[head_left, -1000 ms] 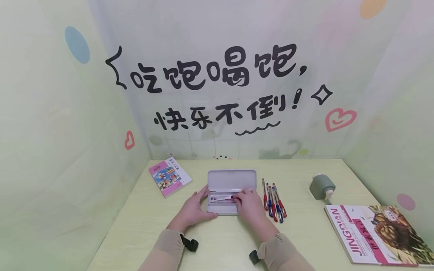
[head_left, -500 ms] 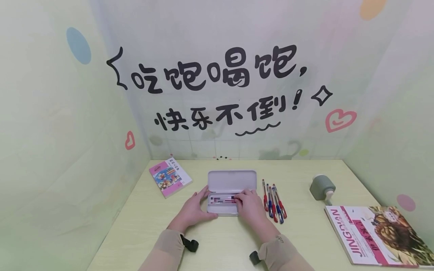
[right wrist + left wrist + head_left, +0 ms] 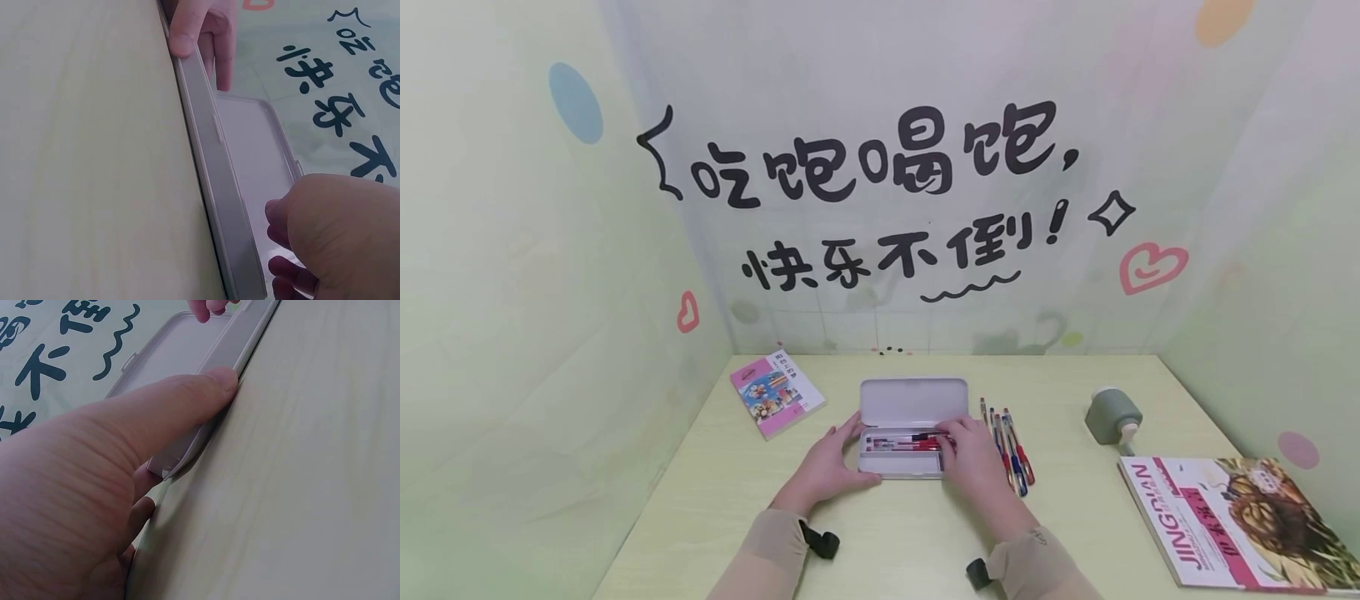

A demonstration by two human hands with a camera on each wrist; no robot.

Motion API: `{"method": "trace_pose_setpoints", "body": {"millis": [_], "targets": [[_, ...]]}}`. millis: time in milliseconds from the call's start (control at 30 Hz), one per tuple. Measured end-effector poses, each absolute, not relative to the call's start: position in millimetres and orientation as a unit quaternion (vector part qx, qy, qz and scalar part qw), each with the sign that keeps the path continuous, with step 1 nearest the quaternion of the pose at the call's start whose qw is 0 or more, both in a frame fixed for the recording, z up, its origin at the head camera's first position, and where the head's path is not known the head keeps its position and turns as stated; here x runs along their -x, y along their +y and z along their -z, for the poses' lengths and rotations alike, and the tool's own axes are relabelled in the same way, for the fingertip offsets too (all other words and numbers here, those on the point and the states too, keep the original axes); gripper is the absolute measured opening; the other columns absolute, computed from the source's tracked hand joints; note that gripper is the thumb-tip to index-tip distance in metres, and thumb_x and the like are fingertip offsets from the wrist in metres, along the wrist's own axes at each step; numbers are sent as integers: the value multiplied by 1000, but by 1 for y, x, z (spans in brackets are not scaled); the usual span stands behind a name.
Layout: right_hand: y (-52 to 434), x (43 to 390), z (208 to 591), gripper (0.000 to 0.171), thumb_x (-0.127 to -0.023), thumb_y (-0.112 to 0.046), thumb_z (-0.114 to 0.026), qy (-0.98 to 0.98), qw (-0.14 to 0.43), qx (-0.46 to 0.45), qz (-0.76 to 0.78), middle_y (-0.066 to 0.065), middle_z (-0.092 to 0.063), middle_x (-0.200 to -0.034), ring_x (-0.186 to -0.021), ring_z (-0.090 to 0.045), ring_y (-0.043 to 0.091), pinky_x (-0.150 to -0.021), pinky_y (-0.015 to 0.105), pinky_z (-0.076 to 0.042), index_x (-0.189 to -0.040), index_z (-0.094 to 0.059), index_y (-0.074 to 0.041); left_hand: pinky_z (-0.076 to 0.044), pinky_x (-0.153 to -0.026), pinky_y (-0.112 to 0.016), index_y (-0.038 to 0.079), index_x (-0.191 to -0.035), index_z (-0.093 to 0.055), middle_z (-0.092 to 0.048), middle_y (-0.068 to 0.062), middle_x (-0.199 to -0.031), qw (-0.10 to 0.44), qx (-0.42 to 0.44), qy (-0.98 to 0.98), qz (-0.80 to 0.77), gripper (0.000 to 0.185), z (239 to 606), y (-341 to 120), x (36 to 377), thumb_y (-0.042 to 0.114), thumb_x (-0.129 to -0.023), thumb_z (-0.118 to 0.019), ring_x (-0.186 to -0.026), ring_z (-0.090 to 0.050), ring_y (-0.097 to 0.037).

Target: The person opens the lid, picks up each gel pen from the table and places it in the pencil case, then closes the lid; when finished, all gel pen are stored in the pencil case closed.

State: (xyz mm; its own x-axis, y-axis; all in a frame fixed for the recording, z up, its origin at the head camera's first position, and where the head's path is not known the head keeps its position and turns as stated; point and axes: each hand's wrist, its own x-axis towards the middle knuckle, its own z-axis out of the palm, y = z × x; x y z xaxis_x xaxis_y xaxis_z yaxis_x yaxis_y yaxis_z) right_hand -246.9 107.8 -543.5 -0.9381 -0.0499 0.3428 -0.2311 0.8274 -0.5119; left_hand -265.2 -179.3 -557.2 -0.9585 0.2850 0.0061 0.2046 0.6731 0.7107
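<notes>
L fingers clamped on case, L end; R fingers @ pens, grip unclr.

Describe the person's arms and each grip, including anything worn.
Long beige fabric sleeves cover both forearms. A small, rounded black attachment sits at each cuff's inner side. The left grip and right grip are ungloved human hands; no rings show.

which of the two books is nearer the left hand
The small pink-and-white book, at the back left of the table, past the left hand. The larger book lies at the right, beyond the pencil case and loose pens.
</notes>
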Motion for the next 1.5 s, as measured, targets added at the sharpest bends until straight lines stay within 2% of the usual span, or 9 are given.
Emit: {"method": "trace_pose_setpoints", "body": {"millis": [167,600,800,1067,1300,1500], "targets": [[131,245,543,25,-103,-17,-74,-939,165,-49,-297,14,-75,-125,-122,-66,40,-107,61,-60,-126,-79,-12,-21,-140,-68,25,-176,-28,-54,9,-170,53,-132,912,-384,130,557,-179,264,54,-73,-100,-170,-26,-45],[186,236,546,38,-105,-18,-69,-949,151,21,-277,28,-68,-133,-119,-65,50,-99,66,-60,-139,-71,-3,-19,-142,-63,22,-176,-28,-56,7,-169,50,-143,910,-386,130,559,-179,263,53,-73,-100,-169,-32,-41],[197,236,548,46,-108,-25,-66,-955,116,55,-266,31,-64,-140,-123,-63,51,-100,67,-58,-147,-64,-1,-19,-142,-63,22,-176,-27,-55,7,-169,51,-139,912,-382,130,557,-179,263,54,-73,-100,-169,-31,-41],[201,235,543,49,-108,-27,-64,-957,89,84,-262,34,-61,-144,-125,-61,54,-101,66,-58,-148,-61,2,-20,-141,-64,21,-176,-27,-55,7,-169,49,-138,914,-379,131,558,-180,265,55,-73,-99,-169,-31,-42],[204,235,543,51,-107,-27,-64,-959,67,112,-251,38,-60,-142,-124,-62,56,-102,68,-57,-145,-61,7,-20,-141,-64,21,-176,-28,-55,5,-169,48,-138,912,-382,131,557,-180,264,55,-72,-100,-168,-31,-43],[207,234,543,50,-107,-29,-63,-961,48,122,-244,38,-62,-139,-119,-64,54,-98,67,-59,-142,-64,7,-21,-140,-66,20,-176,-28,-55,5,-169,47,-142,913,-379,131,556,-179,263,55,-73,-100,-168,-31,-45]]}}
